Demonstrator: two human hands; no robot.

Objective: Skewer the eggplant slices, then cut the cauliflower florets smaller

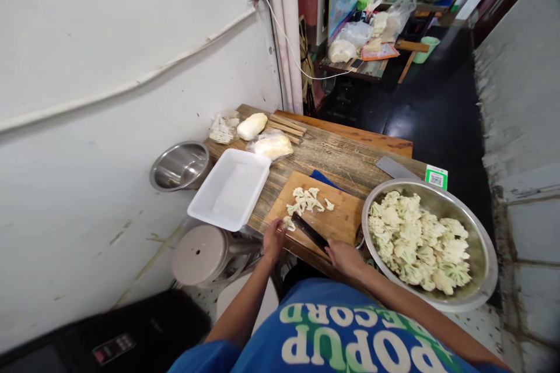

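My left hand (pixel 273 237) is closed on a cauliflower floret (pixel 288 222) at the near left corner of a wooden cutting board (pixel 339 218). My right hand (pixel 345 255) grips the handle of a dark knife (pixel 310 231), whose blade points toward the held floret. A small pile of cut cauliflower pieces (pixel 307 200) lies farther back on the board. To the right, a large steel bowl (pixel 480 245) holds many cauliflower florets (pixel 417 243).
A white plastic tray (pixel 230 189) sits left of the board, a steel bowl (pixel 180 165) beyond it, a round stool (pixel 199 254) below. Bagged food (pixel 272 144), chopsticks (pixel 286 125) and a cleaver (pixel 396 168) lie on the wooden table. A person sits far back at another table (pixel 367 67).
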